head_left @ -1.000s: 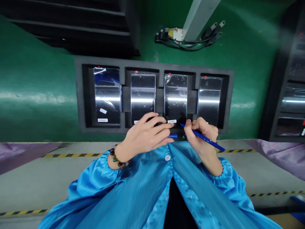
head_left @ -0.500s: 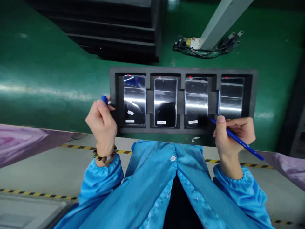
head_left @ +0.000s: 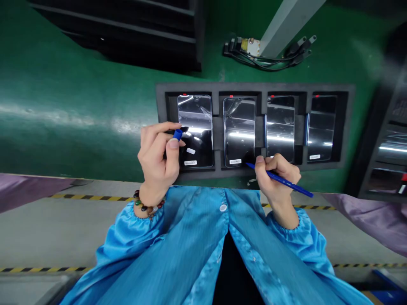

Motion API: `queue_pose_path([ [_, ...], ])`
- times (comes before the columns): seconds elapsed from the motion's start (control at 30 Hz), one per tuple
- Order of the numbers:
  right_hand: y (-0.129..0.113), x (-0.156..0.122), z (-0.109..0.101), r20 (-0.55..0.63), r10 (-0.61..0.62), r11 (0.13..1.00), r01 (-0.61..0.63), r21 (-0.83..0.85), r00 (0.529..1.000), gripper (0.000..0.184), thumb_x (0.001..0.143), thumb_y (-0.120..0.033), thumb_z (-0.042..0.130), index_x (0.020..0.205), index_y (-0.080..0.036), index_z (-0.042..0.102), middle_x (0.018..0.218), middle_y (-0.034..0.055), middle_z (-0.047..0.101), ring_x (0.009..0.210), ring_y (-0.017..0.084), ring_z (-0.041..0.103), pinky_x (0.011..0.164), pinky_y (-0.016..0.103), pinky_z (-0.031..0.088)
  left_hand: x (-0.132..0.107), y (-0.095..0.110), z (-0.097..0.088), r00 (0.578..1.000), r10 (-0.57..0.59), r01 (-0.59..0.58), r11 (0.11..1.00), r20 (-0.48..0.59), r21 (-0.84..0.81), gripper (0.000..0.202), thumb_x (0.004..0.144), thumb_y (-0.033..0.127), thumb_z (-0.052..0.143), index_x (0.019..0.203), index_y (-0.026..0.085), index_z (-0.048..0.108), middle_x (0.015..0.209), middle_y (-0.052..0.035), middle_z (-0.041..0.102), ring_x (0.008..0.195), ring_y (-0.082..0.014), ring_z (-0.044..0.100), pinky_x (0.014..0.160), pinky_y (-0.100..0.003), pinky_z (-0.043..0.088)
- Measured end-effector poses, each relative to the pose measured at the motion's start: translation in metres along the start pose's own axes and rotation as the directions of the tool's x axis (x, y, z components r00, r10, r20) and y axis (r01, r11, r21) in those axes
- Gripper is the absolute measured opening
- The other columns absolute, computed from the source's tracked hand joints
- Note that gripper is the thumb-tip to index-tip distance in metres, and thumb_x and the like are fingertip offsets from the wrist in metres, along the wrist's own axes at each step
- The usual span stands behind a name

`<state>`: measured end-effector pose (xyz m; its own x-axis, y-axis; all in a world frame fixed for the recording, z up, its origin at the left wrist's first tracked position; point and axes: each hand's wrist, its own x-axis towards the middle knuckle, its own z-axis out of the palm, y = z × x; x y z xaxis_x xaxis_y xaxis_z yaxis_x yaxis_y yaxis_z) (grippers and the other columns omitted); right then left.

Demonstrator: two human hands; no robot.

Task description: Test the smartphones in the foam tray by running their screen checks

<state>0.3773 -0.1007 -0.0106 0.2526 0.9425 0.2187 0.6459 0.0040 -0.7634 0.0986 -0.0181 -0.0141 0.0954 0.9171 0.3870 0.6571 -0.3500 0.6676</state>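
Note:
A black foam tray (head_left: pixel 217 131) holds several phones in a row, screens up, each with a red mark at its top edge. My left hand (head_left: pixel 159 154) pinches a blue pen cap (head_left: pixel 177 134) over the left side of the leftmost phone (head_left: pixel 199 127), which bears a loose-looking white label. In my right hand (head_left: pixel 278 176) is a blue pen (head_left: pixel 291 184), its tip pointing left near the lower right corner of the second phone (head_left: pixel 239 123). The right fingers cover the bottom of the third phone (head_left: pixel 280 123). Beyond them lies the rightmost phone (head_left: pixel 321 127).
A stack of black trays (head_left: pixel 143 34) stands at the back left of the green table (head_left: pixel 79 106). Black cables (head_left: pixel 267 63) lie around the foot of a grey post (head_left: pixel 286 29). Another black tray with phones (head_left: pixel 391 148) is at the right edge.
My left hand has moved right from the tray's edge to above the leftmost phone. My right hand has gone left with the pen, from the rightmost phone toward the second one.

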Motion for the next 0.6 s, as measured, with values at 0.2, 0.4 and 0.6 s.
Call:
queue_pose_path([
  [0.2, -0.0038, 0.0033, -0.0007, 0.052, -0.021, 0.999, 0.023, -0.040, 0.998, 0.047, 0.096, -0.018, 0.071, 0.067, -0.023, 0.034, 0.055, -0.0093, 0.034, 0.046, 0.006, 0.033, 0.048, 0.027, 0.032, -0.0015, -0.0018, 0.0014, 0.999, -0.030, 0.031, 0.999, 0.017, -0.026, 0.039, 0.113, 0.039, 0.048, 0.083, 0.026, 0.070, 0.118, -0.0062, 0.081, 0.112, -0.0295, 0.073, 0.103, -0.058, 0.054],
  [0.4, -0.0054, 0.0070, -0.0010, 0.040, -0.082, 0.996, 0.084, -0.032, 0.996, 0.047, 0.095, -0.012, 0.069, 0.067, -0.022, 0.033, 0.056, -0.0097, 0.032, 0.046, 0.005, 0.032, 0.048, 0.024, 0.033, -0.0012, -0.0018, 0.0022, 0.999, -0.050, 0.051, 0.997, 0.021, -0.055, 0.040, 0.113, 0.043, 0.048, 0.082, 0.027, 0.068, 0.116, -0.0072, 0.082, 0.111, -0.0301, 0.073, 0.103, -0.056, 0.052],
  [0.6, -0.0050, 0.0060, -0.0008, 0.024, -0.024, 0.999, 0.025, -0.046, 0.999, 0.046, 0.095, -0.015, 0.070, 0.068, -0.022, 0.033, 0.057, -0.0096, 0.031, 0.048, 0.006, 0.031, 0.049, 0.024, 0.033, -0.0014, -0.0023, 0.0045, 0.999, -0.036, 0.036, 0.997, 0.002, -0.070, 0.038, 0.113, 0.040, 0.050, 0.082, 0.026, 0.068, 0.113, -0.0077, 0.082, 0.108, -0.0299, 0.074, 0.101, -0.056, 0.051],
])
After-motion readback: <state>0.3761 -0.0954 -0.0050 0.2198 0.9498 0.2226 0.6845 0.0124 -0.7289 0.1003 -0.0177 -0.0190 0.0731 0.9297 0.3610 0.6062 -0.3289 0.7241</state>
